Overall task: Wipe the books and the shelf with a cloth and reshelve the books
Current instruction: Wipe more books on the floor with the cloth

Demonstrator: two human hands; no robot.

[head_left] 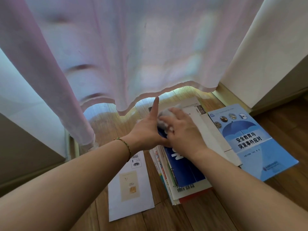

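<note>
**Hands on the book stack, cloth under the right**

- Your right hand (181, 129): palm down, fingers spread and bent over a white cloth (162, 120), pressing it onto the dark blue book (186, 170) topping the stack (173, 189) on the wooden floor (183, 217).
- Your left hand (146, 130): open, forefinger straight and pointing away, palm edge against the stack's left side; a braided bracelet (124, 144) circles the wrist.
- Light blue umbrella-cover book (251, 147): flat, right of the stack.
- White book (130, 185): flat, left.
- Pink curtain (116, 52): hanging above.

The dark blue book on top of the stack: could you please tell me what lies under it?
Under the dark blue book lies a stack of books, showing only their edges. Their covers are hidden, so titles and count cannot be told.
</note>
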